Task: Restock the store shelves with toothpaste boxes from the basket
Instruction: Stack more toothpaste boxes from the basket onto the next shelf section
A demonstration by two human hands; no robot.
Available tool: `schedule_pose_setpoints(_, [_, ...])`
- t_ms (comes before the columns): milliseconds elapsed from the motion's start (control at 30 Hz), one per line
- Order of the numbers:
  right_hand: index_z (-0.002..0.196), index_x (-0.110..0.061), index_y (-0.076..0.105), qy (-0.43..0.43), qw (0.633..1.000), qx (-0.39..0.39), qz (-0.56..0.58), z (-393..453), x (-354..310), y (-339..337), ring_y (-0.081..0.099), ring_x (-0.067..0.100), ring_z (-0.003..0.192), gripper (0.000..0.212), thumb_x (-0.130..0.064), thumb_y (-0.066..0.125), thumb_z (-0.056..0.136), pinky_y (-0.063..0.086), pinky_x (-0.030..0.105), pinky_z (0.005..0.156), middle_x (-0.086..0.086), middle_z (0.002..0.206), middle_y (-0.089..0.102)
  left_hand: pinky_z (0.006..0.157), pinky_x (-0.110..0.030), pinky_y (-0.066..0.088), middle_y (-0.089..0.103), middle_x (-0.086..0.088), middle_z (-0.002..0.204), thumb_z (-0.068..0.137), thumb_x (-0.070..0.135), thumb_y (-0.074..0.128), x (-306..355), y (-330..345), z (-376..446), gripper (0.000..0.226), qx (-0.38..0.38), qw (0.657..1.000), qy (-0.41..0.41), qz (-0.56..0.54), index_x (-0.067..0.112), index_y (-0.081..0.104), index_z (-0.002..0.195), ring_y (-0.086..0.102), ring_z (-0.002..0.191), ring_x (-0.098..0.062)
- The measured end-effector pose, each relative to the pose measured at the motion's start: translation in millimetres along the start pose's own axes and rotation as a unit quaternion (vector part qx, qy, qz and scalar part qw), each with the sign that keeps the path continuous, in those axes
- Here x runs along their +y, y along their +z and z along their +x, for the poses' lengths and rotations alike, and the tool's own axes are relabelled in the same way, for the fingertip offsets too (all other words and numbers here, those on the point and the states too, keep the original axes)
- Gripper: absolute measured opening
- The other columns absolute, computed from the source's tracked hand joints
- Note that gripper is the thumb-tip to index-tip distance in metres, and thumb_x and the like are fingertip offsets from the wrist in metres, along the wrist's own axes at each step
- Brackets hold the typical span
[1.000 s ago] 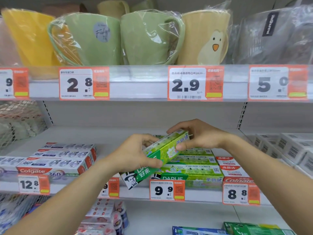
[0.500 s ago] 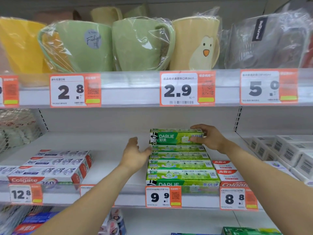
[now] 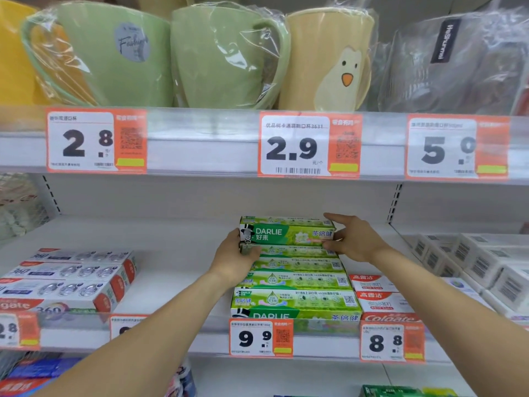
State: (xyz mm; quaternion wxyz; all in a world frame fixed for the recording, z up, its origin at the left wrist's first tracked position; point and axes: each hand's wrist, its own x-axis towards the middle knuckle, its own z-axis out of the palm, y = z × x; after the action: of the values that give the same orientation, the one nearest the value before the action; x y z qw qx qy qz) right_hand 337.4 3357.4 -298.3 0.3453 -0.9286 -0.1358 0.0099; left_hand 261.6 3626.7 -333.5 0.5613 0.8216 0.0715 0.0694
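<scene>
The green rectangular cardboard Darlie toothpaste box (image 3: pixel 287 231) lies level at the rear of a row of matching green boxes (image 3: pixel 294 285) on the white metal store shelf (image 3: pixel 177 270). The left hand (image 3: pixel 235 257) grips its left end with curled fingers. The right hand (image 3: pixel 352 238) holds its right end, thumb on top.

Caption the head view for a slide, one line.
Both hands, left and right, square up the top Darlie box on the green stack above the 9.9 tag.
</scene>
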Motion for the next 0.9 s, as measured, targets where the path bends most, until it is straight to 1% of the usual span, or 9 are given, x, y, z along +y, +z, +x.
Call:
schedule_pose_setpoints(100, [0.150, -0.029, 0.040, 0.000, 1.000, 0.004, -0.018, 0.7, -0.5, 1.0, 0.066, 0.015, 0.096, 0.078, -0.028, 0.080, 0.084, 0.041, 0.024, 0.091, -0.001, 0.090, 0.075, 0.099, -0.045, 0.053, 0.069, 0.006, 0.121, 0.091, 0.016, 0.067, -7.8, -2.5, 1.2, 0.038, -0.002, 0.999, 0.018, 0.027, 0.024, 0.055, 0.126, 0.067, 0.108, -0.017])
schedule_pose_setpoints(333, [0.148, -0.032, 0.043, 0.018, 1.000, 0.010, -0.012, 3.2, 0.7, 2.4, 0.064, 0.023, 0.110, 0.077, -0.028, 0.082, 0.082, 0.040, 0.038, 0.110, -0.004, 0.087, 0.075, 0.098, -0.039, 0.053, 0.066, 0.004, 0.123, 0.098, 0.019, 0.059, -3.8, -0.5, -0.6, 0.033, -0.012, 0.995, 0.040, 0.092, 0.022, 0.051, 0.129, 0.065, 0.109, -0.018])
schedule_pose_setpoints(433, [0.150, -0.030, 0.041, 0.028, 0.999, 0.017, 0.003, 0.6, -0.3, 4.0, 0.064, 0.021, 0.110, 0.080, -0.025, 0.082, 0.081, 0.040, 0.040, 0.112, -0.008, 0.081, 0.073, 0.097, -0.040, 0.054, 0.066, 0.004, 0.123, 0.100, 0.019, 0.056, -3.8, -1.3, 1.1, 0.033, -0.032, 0.995, 0.030, 0.092, 0.023, 0.048, 0.131, 0.065, 0.108, -0.019])
schedule_pose_setpoints(467, [0.151, -0.029, 0.039, 0.031, 0.999, 0.020, 0.006, -1.2, -2.2, 4.4, 0.066, 0.019, 0.103, 0.082, -0.023, 0.082, 0.082, 0.043, 0.037, 0.108, -0.006, 0.080, 0.073, 0.097, -0.041, 0.055, 0.066, 0.003, 0.123, 0.100, 0.019, 0.055, -3.7, -1.4, 1.6, 0.035, -0.040, 0.995, 0.026, 0.089, 0.023, 0.047, 0.134, 0.066, 0.108, -0.018])
schedule_pose_setpoints(533, [0.154, -0.027, 0.031, 0.034, 0.999, 0.030, 0.003, -5.8, -8.1, 5.3, 0.067, 0.015, 0.085, 0.085, -0.021, 0.079, 0.084, 0.049, 0.023, 0.085, -0.001, 0.081, 0.074, 0.095, -0.041, 0.056, 0.066, 0.003, 0.123, 0.101, 0.018, 0.052, -3.0, -1.5, 1.5, 0.036, -0.050, 0.996, 0.016, 0.078, 0.022, 0.044, 0.137, 0.066, 0.106, -0.018])
schedule_pose_setpoints(600, [0.157, -0.024, 0.021, 0.033, 0.999, 0.034, -0.019, -9.5, -12.7, 6.9, 0.065, 0.013, 0.074, 0.089, -0.020, 0.076, 0.087, 0.045, 0.016, 0.069, 0.005, 0.087, 0.076, 0.094, -0.042, 0.057, 0.066, 0.002, 0.122, 0.102, 0.015, 0.051, -3.4, -1.4, 2.1, 0.035, -0.051, 0.997, 0.007, 0.061, 0.022, 0.044, 0.136, 0.066, 0.105, -0.019])
schedule_pose_setpoints(667, [0.158, -0.022, 0.019, 0.030, 0.998, 0.032, -0.044, -10.4, -14.9, 7.9, 0.064, 0.014, 0.076, 0.088, -0.022, 0.074, 0.089, 0.044, 0.020, 0.078, 0.008, 0.097, 0.076, 0.095, -0.043, 0.056, 0.066, 0.001, 0.123, 0.102, 0.013, 0.050, -3.9, -1.4, 1.2, 0.035, -0.053, 0.998, 0.002, 0.042, 0.023, 0.045, 0.135, 0.067, 0.106, -0.020])
schedule_pose_setpoints(767, [0.156, -0.023, 0.028, 0.025, 0.998, 0.027, -0.058, -9.7, -14.0, 8.1, 0.065, 0.017, 0.088, 0.081, -0.024, 0.074, 0.090, 0.045, 0.025, 0.090, 0.004, 0.109, 0.073, 0.096, -0.044, 0.056, 0.066, 0.001, 0.124, 0.103, 0.011, 0.048, -6.0, -0.5, -0.6, 0.035, -0.054, 0.998, 0.006, 0.024, 0.023, 0.045, 0.135, 0.067, 0.107, -0.020])
schedule_pose_setpoints(900, [0.155, -0.026, 0.033, 0.021, 0.997, 0.022, -0.068, -11.4, -14.3, 8.0, 0.067, 0.019, 0.096, 0.077, -0.024, 0.074, 0.090, 0.045, 0.026, 0.092, 0.002, 0.118, 0.071, 0.092, -0.039, 0.057, 0.063, 0.001, 0.129, 0.103, 0.017, 0.048, -9.4, -3.3, 0.7, 0.052, -0.069, 0.997, 0.009, 0.037, 0.022, 0.029, 0.152, 0.066, 0.107, -0.020])
